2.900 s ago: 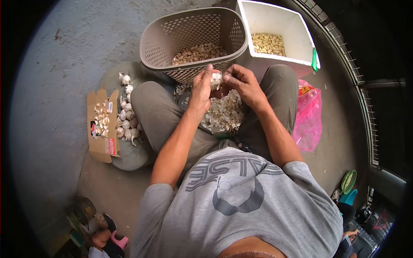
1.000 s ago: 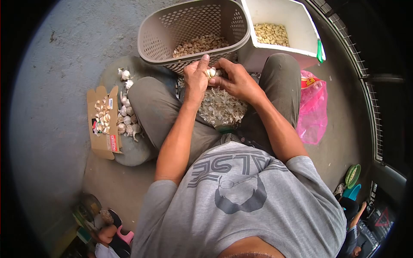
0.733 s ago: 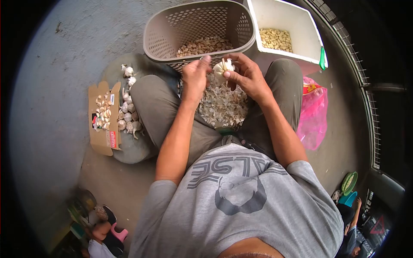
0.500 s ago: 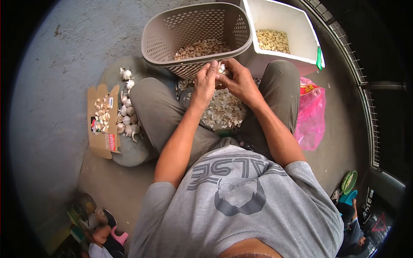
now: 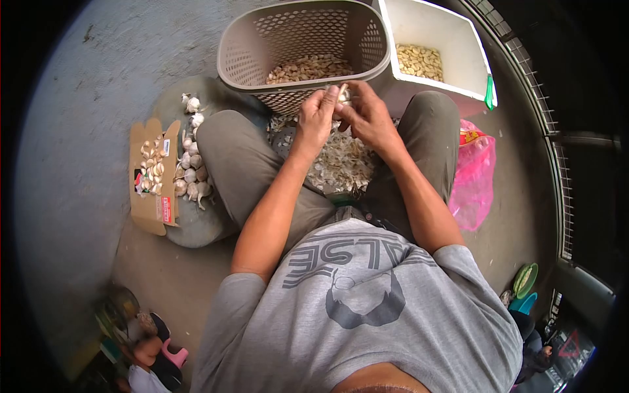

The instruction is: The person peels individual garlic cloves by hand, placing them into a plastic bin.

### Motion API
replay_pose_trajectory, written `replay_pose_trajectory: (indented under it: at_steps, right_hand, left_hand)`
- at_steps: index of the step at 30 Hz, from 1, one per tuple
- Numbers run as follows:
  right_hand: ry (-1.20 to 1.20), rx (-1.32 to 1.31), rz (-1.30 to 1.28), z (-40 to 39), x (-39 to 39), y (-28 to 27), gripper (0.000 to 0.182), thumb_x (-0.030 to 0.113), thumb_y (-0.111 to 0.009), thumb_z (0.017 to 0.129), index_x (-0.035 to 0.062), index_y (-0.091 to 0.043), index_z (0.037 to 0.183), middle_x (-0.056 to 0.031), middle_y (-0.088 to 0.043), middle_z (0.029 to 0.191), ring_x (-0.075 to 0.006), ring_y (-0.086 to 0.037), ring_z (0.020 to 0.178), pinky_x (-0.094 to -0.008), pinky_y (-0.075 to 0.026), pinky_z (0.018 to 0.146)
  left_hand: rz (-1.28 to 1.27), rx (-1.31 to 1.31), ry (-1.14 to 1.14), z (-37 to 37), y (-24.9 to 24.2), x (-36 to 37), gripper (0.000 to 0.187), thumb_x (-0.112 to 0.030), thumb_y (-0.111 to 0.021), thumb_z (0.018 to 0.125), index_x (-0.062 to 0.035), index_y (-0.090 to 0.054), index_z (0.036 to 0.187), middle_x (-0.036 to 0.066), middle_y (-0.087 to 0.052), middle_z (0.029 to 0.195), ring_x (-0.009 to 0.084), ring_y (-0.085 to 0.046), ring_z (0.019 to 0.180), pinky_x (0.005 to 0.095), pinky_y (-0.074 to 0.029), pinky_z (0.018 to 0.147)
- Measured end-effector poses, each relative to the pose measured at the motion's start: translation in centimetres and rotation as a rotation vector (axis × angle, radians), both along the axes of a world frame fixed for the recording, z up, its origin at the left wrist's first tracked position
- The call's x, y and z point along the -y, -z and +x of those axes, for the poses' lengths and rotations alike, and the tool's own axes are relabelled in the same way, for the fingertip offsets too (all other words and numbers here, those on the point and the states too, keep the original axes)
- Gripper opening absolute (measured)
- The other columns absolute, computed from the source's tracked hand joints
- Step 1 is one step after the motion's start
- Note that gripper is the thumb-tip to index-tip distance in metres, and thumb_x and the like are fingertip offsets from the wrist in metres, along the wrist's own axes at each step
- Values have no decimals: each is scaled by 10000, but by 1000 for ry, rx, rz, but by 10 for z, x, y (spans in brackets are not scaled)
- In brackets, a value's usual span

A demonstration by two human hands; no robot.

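Note:
My left hand [image 5: 317, 121] and my right hand [image 5: 369, 116] meet at the near rim of the brown perforated basket [image 5: 236, 82]. Between their fingers is a whitish garlic bulb [image 5: 344, 96], partly covered by the fingertips. Both hands have their fingers closed on it. Below them, between my knees, lies a heap of garlic skins [image 5: 341, 164]. The basket holds many cloves [image 5: 308, 69]. Whole garlic bulbs [image 5: 190, 175] rest on a grey round surface by my left knee, beside a cardboard piece [image 5: 149, 213] bearing loose cloves [image 5: 154, 167].
A white box [image 5: 455, 39] with pale cloves stands right of the basket. A pink plastic bag [image 5: 473, 180] lies beyond my right knee. Another person's knee [image 5: 149, 352] shows at lower left, and a second person [image 5: 534, 347] at lower right beside a green basket [image 5: 525, 280].
My fingers have shifted around the garlic, and my right hand has turned slightly. The whole view has moved a little.

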State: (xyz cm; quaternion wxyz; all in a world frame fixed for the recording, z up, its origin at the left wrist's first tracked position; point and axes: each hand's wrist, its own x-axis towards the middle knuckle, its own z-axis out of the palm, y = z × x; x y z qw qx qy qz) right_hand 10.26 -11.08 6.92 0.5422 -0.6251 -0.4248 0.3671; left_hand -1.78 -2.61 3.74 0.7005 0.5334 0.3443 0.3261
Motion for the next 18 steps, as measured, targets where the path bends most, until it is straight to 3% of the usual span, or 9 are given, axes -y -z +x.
replay_pose_trajectory:
  at_steps: [3,6,9,12,15,18]
  right_hand:
    - [-114,255,-42,0,6,-6,345,181,-637,1027,-42,-528,1267,-217,-724,887,-287,-738,750,-394,-555,673]
    - [-74,147,97,-3,5,6,335,187,-604,1036,-38,-520,1269,-242,-732,940,-367,-748,864,-425,-563,760]
    - [-85,197,52,2,2,13,318,160,-558,1041,-29,-501,1290,-266,-718,1018,-364,-743,905,-412,-564,793]
    - [-59,284,115,0,4,17,309,137,-512,1041,-22,-487,1305,-254,-705,1065,-336,-741,922,-395,-565,819]
    - [-47,129,204,-8,2,16,322,100,-481,1006,1,-493,1313,-195,-702,1038,-273,-730,854,-356,-564,735]
    - [-67,-161,-73,2,5,-7,360,36,-460,951,-4,-497,1307,-135,-688,1010,-189,-692,795,-305,-541,645]
  left_hand:
    - [-36,37,38,0,-2,6,428,-427,-507,1096,-45,-693,1050,-55,-566,759,46,-492,660,216,-395,593]
    - [-135,126,46,-3,-14,10,364,-351,-490,1103,-53,-691,1047,-54,-573,765,41,-482,655,216,-385,592]
    - [-162,139,52,-3,6,5,355,-351,-488,1100,-58,-685,1071,-34,-623,800,56,-551,670,225,-426,573]
    - [-390,152,-5,-2,8,3,346,-368,-495,1091,-74,-672,1055,-5,-673,852,90,-627,691,247,-476,540]
    - [-484,210,-88,-6,7,-3,346,-394,-510,1078,-86,-662,1039,9,-692,889,120,-666,699,265,-500,508]
    - [-347,169,-46,-7,4,-4,364,-421,-526,1070,-92,-662,995,15,-684,838,115,-638,642,261,-479,484]
